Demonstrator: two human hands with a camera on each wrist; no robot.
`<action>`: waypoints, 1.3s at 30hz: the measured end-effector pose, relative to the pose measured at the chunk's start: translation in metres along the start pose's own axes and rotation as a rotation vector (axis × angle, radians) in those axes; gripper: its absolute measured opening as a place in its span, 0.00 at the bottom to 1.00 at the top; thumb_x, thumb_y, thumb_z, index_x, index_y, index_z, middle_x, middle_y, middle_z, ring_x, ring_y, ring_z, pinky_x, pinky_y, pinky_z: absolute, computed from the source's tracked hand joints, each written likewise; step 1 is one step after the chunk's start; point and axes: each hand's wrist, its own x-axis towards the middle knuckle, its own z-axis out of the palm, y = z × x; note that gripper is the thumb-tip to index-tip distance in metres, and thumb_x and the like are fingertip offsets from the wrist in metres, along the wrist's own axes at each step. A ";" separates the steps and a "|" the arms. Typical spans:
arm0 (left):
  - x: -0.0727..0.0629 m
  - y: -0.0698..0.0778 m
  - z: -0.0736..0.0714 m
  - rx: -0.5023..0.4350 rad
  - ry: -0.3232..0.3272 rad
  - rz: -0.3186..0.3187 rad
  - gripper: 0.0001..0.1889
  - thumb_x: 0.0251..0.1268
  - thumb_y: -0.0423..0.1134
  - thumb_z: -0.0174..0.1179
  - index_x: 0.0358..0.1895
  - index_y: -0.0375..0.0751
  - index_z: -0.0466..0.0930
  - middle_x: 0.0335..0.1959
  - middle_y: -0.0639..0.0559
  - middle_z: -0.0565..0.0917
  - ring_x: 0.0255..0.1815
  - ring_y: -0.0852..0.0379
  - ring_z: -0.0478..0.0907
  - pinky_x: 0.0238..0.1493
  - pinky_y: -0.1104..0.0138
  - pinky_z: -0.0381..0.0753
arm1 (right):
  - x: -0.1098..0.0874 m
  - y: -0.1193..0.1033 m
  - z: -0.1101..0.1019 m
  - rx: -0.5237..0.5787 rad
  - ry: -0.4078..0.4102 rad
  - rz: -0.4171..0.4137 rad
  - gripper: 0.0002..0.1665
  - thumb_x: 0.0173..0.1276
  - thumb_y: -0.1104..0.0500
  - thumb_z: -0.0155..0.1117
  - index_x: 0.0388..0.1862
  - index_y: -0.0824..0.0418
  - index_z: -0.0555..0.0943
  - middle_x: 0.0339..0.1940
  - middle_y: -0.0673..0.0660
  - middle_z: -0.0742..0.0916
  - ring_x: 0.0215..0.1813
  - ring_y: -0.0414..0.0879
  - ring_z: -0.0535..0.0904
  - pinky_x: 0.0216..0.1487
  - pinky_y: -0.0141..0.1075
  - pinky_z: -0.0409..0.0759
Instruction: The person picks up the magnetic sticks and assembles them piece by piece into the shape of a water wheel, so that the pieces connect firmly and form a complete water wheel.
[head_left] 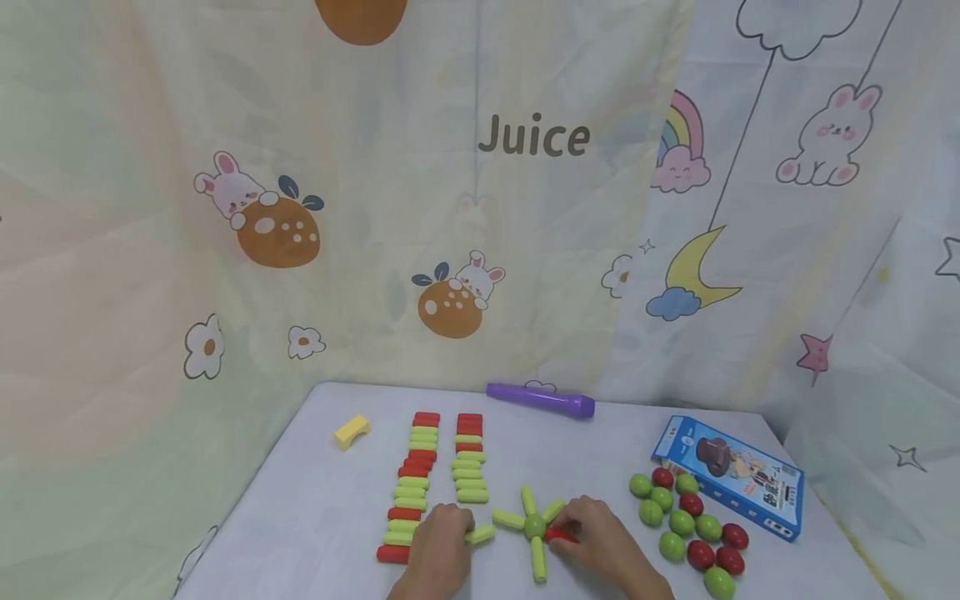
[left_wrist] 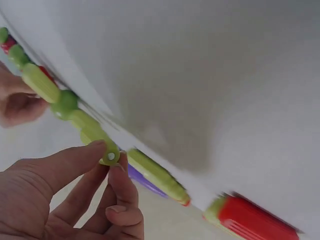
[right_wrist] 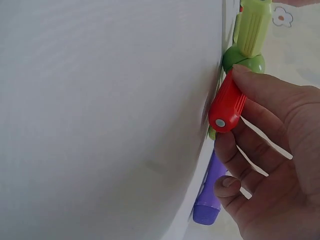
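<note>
A green ball (head_left: 535,526) lies in the middle of the table, with several light-green sticks (head_left: 538,559) fanning out from it. My right hand (head_left: 600,540) pinches a red stick (right_wrist: 229,107) between thumb and fingers, its inner end at the ball. Left of this star shape, my left hand (head_left: 441,546) pinches another light-green stick (head_left: 480,534) by its outer end. A pale dot marks the end of that held stick (left_wrist: 111,156) in the left wrist view. In the head view a gap separates it from the ball.
Two columns of red and light-green sticks (head_left: 471,472) lie left of centre. At the right are several green and red balls (head_left: 682,522) beside a blue box (head_left: 731,475). A purple tube-shaped wand (head_left: 542,400) lies at the back, a yellow arch block (head_left: 352,432) at back left.
</note>
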 end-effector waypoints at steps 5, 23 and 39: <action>-0.004 0.019 0.008 -0.054 -0.027 0.059 0.07 0.61 0.28 0.77 0.38 0.42 0.93 0.27 0.59 0.78 0.31 0.65 0.72 0.33 0.67 0.78 | -0.003 0.000 0.001 -0.012 0.022 -0.037 0.07 0.63 0.55 0.84 0.38 0.50 0.92 0.31 0.37 0.85 0.35 0.32 0.76 0.38 0.32 0.79; 0.001 0.027 0.028 0.095 0.111 0.182 0.10 0.55 0.30 0.79 0.40 0.44 0.92 0.29 0.57 0.79 0.33 0.63 0.75 0.32 0.67 0.78 | -0.006 -0.004 0.005 -0.016 0.050 -0.031 0.08 0.63 0.54 0.84 0.37 0.51 0.92 0.32 0.38 0.86 0.36 0.31 0.77 0.39 0.32 0.81; 0.020 0.043 0.032 0.055 0.013 0.311 0.11 0.66 0.42 0.77 0.48 0.46 0.93 0.45 0.57 0.89 0.44 0.60 0.77 0.42 0.64 0.77 | -0.063 0.011 -0.030 -0.012 0.209 0.158 0.10 0.68 0.52 0.80 0.45 0.52 0.90 0.34 0.39 0.86 0.38 0.35 0.76 0.40 0.30 0.81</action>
